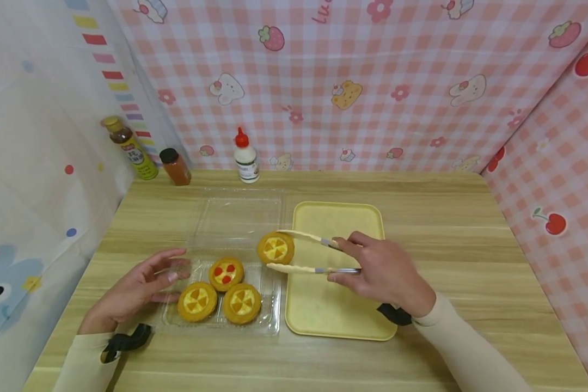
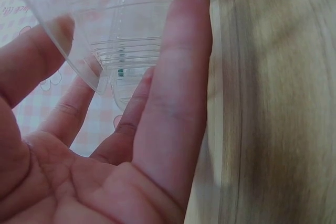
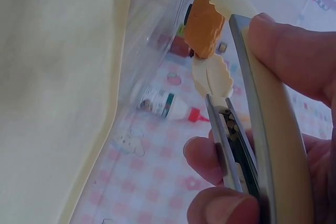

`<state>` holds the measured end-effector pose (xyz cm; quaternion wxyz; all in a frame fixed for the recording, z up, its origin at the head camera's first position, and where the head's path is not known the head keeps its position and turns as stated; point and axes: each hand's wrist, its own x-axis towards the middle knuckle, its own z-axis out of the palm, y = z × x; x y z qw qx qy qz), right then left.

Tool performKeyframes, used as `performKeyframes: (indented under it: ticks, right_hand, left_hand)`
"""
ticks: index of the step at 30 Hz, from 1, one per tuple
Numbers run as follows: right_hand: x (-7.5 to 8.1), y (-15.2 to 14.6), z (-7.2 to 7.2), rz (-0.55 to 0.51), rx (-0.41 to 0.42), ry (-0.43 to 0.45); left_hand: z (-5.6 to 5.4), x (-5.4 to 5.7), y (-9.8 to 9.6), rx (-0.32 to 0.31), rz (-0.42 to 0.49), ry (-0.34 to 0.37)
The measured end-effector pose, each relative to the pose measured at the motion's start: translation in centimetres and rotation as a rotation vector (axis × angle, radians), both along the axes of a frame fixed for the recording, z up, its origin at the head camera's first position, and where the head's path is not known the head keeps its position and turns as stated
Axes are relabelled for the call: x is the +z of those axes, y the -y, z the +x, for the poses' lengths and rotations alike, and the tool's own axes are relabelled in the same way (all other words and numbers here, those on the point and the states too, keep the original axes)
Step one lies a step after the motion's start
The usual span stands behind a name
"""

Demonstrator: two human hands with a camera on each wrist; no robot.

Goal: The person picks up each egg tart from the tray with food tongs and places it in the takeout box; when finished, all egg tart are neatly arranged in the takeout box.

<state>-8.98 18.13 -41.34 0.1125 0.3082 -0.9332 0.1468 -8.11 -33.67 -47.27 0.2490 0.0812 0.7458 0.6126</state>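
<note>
My right hand (image 1: 389, 269) grips a pair of tongs (image 1: 340, 270) with cream scalloped tips and metal arms. Between the tips is an egg tart (image 1: 276, 247) with orange wedge topping, raised at the tray's left edge; its brown crust (image 3: 205, 27) shows side-on in the right wrist view. At the left side of a clear plastic clamshell box (image 1: 273, 321), my left hand (image 1: 134, 286) has its fingers spread loosely along the wall. Inside the box lie a tart with red topping (image 1: 226, 274) and two orange-topped tarts (image 1: 197, 302).
A pale yellow tray (image 1: 343, 318) lies right of the box, under the right hand. The box's lid (image 1: 240, 215) is folded back. Along the back stand a yellow-labelled bottle (image 1: 137, 155), a black-capped jar (image 1: 176, 169) and a red-tipped white squeeze bottle (image 1: 246, 160).
</note>
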Motion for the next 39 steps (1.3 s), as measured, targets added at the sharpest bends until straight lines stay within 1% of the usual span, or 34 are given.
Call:
performKeyframes:
  ticks: [6,14,23,31,39]
  right_hand:
    - [0.4,1.5,0.3,0.064,0.011,0.047]
    - [1.2,3.2,0.3,0.146,0.047,0.098]
    - [2.7,5.9,0.0,0.254,0.089,0.088]
    - [2.5,7.4,-0.2,0.267,0.105,0.120]
    - [2.9,6.8,-0.3,0.277,0.071,0.112]
  left_hand:
    - [0.0,0.0,0.1,0.005,-0.003,0.010]
    - [-0.2,0.0,0.1,0.004,-0.014,0.018]
    - [-0.3,0.1,0.1,0.012,-0.024,0.030]
    - [-0.2,-0.1,0.2,0.017,-0.038,0.026]
    - [-0.1,-0.1,0.4,0.010,-0.027,0.019]
